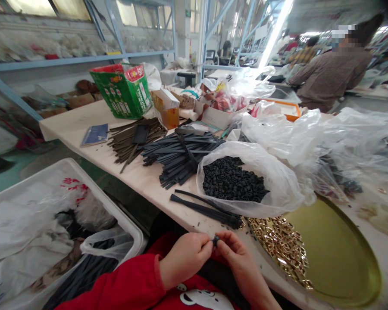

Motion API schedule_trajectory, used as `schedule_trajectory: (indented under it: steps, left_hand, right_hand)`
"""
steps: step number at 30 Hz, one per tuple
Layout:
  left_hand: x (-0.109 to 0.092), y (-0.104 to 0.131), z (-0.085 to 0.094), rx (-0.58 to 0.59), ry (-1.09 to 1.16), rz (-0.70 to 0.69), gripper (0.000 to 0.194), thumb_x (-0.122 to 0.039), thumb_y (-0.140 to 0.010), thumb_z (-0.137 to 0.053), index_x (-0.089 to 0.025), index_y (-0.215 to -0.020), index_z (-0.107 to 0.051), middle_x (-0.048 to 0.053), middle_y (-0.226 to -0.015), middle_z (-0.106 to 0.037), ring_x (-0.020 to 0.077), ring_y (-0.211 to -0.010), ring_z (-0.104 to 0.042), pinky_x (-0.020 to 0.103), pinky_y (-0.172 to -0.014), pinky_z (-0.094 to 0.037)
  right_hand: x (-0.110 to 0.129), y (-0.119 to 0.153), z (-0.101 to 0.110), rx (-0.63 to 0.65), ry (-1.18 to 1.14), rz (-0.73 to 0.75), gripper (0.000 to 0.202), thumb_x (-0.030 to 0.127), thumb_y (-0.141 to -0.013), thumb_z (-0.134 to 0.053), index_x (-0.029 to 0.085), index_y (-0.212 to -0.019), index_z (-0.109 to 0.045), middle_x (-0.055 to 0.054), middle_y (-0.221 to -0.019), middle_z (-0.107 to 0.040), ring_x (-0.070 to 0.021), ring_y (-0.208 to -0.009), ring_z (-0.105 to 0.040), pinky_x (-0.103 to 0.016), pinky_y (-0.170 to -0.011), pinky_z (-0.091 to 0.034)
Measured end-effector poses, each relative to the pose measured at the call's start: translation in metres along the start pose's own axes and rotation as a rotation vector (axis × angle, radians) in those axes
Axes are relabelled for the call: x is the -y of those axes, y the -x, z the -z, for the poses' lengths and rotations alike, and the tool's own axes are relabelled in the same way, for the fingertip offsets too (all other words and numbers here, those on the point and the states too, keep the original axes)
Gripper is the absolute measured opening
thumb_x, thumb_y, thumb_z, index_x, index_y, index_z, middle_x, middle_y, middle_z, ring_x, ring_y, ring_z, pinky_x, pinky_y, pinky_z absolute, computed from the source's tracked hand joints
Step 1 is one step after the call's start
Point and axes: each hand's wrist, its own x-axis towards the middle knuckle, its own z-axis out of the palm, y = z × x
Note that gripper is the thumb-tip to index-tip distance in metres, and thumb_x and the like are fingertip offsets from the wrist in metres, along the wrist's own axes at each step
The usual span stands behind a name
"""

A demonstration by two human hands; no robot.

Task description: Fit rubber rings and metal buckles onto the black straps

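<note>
In front of my lap, at the table's edge, my left hand (188,259) and my right hand (239,260) meet at the fingertips. Both are closed in a pinch on a small black loop (215,241), which the fingers partly cover. Just beyond them lie a few long black strips (203,209). A clear plastic bag (286,185) stands open behind these, full of small black loops (233,181). To the right of my right hand, many small gold metal buckles (280,247) are heaped on one side of a round gold tray (339,254).
Bundles of dark blue-black strips (184,155) and brown strips (132,140) lie across the table (71,125). A green carton (126,97) and a blue booklet (95,134) stand farther back. At left is a white bin (129,219) with bags. A person (333,73) sits at right.
</note>
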Motion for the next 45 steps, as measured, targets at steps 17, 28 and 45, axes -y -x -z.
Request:
schedule_trajectory:
  steps: [17, 28, 45]
  left_hand:
    - [0.001, -0.006, 0.003, 0.232, 0.546, 0.028, 0.043, -0.038, -0.086, -0.038, -0.014, -0.122, -0.043, -0.001, -0.071, -0.051, 0.0132, -0.063, -0.047, 0.022, -0.058, -0.038]
    - [0.008, -0.016, -0.007, 0.142, 0.504, 0.118, 0.022, -0.036, -0.081, -0.038, -0.018, -0.075, -0.048, -0.007, -0.054, -0.039, 0.0098, -0.049, -0.037, 0.02, -0.047, -0.03]
    - [-0.01, 0.0, 0.007, 0.037, 0.259, 0.024, 0.018, -0.023, -0.08, -0.038, -0.018, -0.071, -0.053, -0.001, -0.067, -0.056, 0.0139, -0.066, -0.051, 0.022, -0.06, -0.034]
  right_hand:
    - [-0.005, -0.008, 0.031, 0.065, 0.254, 0.165, 0.027, 0.043, -0.071, -0.064, 0.02, -0.086, -0.06, -0.001, -0.071, -0.06, -0.0167, -0.065, -0.054, -0.029, -0.063, -0.041]
    - [0.067, -0.046, 0.111, -0.239, 1.546, 0.331, 0.016, 0.013, -0.07, -0.052, 0.019, -0.079, -0.062, -0.008, -0.089, -0.062, -0.0226, -0.079, -0.058, -0.029, -0.068, -0.036]
    - [0.059, -0.022, 0.106, -0.389, 1.228, 0.618, 0.011, 0.024, -0.08, -0.049, 0.02, -0.078, -0.059, -0.006, -0.078, -0.063, -0.0224, -0.074, -0.056, -0.034, -0.068, -0.04]
